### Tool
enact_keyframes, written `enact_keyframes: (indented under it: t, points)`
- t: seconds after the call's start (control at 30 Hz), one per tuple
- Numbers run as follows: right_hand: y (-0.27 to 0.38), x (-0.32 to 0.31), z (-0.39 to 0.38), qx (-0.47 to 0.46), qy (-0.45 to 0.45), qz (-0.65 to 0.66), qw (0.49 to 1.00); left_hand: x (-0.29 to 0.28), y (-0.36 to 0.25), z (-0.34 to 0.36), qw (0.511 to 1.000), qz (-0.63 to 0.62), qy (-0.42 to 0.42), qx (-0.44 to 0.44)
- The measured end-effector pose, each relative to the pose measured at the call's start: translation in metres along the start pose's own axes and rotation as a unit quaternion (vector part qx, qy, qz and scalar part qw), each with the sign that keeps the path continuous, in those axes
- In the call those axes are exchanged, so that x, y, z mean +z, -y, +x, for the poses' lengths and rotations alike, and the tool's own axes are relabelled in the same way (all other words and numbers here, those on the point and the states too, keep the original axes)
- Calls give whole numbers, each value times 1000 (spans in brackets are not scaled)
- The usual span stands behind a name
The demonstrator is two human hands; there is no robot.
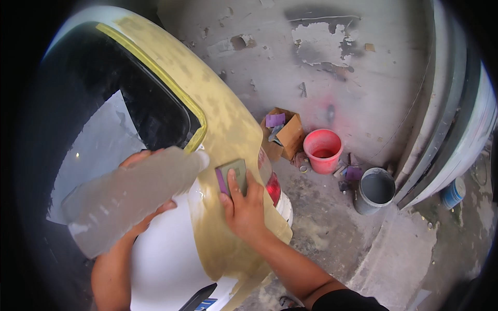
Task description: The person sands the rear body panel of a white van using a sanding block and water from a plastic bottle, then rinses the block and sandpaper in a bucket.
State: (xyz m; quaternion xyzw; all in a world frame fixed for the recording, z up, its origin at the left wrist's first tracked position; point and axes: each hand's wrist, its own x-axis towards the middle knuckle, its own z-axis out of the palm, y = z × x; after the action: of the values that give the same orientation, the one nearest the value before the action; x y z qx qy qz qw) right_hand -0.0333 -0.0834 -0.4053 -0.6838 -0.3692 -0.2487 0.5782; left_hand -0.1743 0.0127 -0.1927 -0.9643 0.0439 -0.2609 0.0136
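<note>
My left hand [165, 208] is wrapped round a cloudy plastic bottle [129, 194], tilted so its neck points up and right toward the car. Under my right hand [246, 210], a sanding block [238, 167] with a grey-green top and purple edge lies against the car's rear corner panel [212, 238]. That panel is coated in patchy yellow-beige filler and looks wet beside the bottle's neck. Yellow masking tape [155, 71] borders the dark rear window [148, 98]. White paintwork [163, 259] shows below the bottle, and a red tail light [272, 187] sits right of my right hand.
Behind the car, a cardboard box [291, 136] and a red bucket [322, 165] stand by a stained, peeling wall [384, 93]. A bucket of grey liquid [364, 206] is farther right. Long curved panels [441, 124] lean there, near a blue-and-white can [453, 193].
</note>
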Motion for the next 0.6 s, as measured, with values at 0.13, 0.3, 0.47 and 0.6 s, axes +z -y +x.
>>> enact_keyframes:
  t: [0.13, 0.3, 0.47, 0.6]
  points:
    - [-33, 11, 109, 47, 21, 51, 997, 11, -1, -10, 961, -222, -84, -145]
    - [-48, 5, 80, -45, -11, -4, 999, 20, 18, 3, 986, -140, -56, -69]
    - [-25, -6, 33, -65, 23, 31, 997, 27, 12, 9, 983, -158, -85, -41]
    - [-62, 6, 141, -47, 13, 39, 998, 26, 2, 12, 978, -184, -73, -69]
